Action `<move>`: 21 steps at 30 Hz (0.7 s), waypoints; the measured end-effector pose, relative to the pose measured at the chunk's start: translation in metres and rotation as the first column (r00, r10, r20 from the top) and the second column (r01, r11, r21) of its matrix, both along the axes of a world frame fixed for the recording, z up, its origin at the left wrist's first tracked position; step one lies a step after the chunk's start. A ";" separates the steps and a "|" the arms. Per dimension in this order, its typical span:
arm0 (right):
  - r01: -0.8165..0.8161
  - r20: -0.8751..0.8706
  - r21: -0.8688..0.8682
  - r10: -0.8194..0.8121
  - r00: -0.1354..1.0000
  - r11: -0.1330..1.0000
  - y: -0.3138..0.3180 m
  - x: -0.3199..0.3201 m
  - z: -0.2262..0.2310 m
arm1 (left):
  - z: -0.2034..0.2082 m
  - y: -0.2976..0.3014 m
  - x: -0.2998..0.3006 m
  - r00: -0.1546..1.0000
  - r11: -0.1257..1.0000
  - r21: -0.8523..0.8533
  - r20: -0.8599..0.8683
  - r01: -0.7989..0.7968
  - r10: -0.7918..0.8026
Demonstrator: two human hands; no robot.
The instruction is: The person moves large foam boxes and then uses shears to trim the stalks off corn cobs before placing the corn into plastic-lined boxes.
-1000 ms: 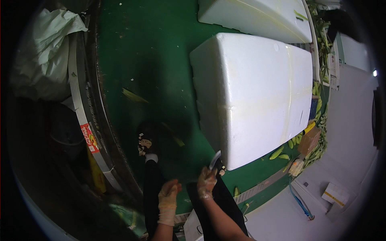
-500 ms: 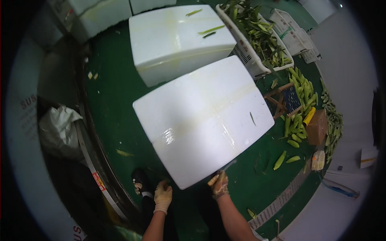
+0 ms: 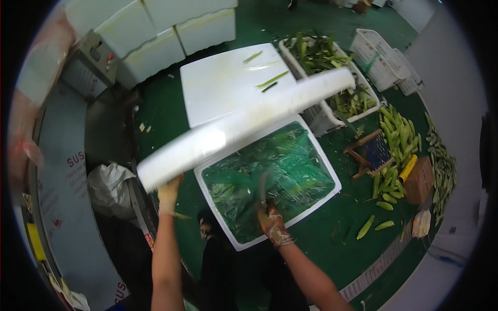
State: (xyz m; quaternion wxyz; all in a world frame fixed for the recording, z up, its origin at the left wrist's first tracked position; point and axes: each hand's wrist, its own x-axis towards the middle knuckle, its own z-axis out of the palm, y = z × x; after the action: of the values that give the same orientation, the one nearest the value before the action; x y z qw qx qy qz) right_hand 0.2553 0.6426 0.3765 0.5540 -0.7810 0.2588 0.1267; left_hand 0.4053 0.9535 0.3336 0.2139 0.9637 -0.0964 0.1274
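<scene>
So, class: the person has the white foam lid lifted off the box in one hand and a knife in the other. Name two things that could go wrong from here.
1. The left hand grips the long foam lid only at one end; it could tip or snap and fall on the open foam box.
2. The right hand holds a knife just over the green plastic liner; a slip might cut the liner or what lies under it.
</scene>
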 end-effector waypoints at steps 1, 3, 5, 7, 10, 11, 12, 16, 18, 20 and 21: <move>-0.007 -0.022 -0.007 0.007 1.000 1.000 0.001 0.002 -0.017 | 0.015 -0.023 0.030 0.952 0.865 -0.440 -0.278 -0.243 0.126; -0.586 -0.130 -0.220 0.572 0.810 0.780 0.028 0.019 -0.056 | 0.027 -0.015 0.081 0.922 0.713 -0.594 -0.324 -0.372 0.211; -0.788 -0.062 -0.197 0.795 0.603 0.583 0.066 0.063 -0.092 | 0.016 -0.004 0.121 0.944 0.589 -0.738 -0.270 -0.329 0.189; -0.671 0.220 -0.295 0.731 0.645 0.681 0.104 0.113 -0.122 | 0.008 -0.006 0.141 0.917 0.517 -0.757 -0.331 -0.400 0.224; -0.704 0.053 -0.186 0.722 0.690 0.686 0.133 0.191 -0.141 | 0.009 -0.013 0.154 0.922 0.427 -0.822 -0.378 -0.378 0.087; -0.724 -0.073 -0.203 0.727 0.682 0.659 0.139 0.214 -0.147 | 0.015 -0.016 0.159 0.930 0.410 -0.839 -0.360 -0.359 0.077; -0.742 -0.141 -0.269 0.737 0.661 0.615 0.141 0.227 -0.168 | 0.015 -0.019 0.162 0.930 0.440 -0.823 -0.354 -0.360 0.099; -0.855 -0.347 -0.177 0.782 0.518 0.488 0.149 0.256 -0.178 | 0.009 0.000 0.174 0.951 0.364 -0.882 -0.306 -0.299 0.038; -0.888 -0.291 -0.221 0.842 0.455 0.403 0.136 0.259 -0.182 | 0.015 -0.004 0.179 0.932 0.374 -0.856 -0.353 -0.356 0.079; -0.897 -0.257 -0.255 0.869 0.422 0.361 0.136 0.256 -0.184 | 0.015 -0.010 0.186 0.917 0.392 -0.832 -0.382 -0.393 0.110; -0.905 -0.224 -0.287 0.897 0.381 0.312 0.137 0.255 -0.186 | 0.007 -0.011 0.187 0.919 0.444 -0.805 -0.363 -0.393 0.155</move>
State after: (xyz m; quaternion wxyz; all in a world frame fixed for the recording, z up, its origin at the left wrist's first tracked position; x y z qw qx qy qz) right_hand 0.5106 0.7794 0.1905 0.2309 -0.8777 -0.1954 0.3716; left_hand 0.5921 0.9428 0.3403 0.6538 0.7345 0.1652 0.0760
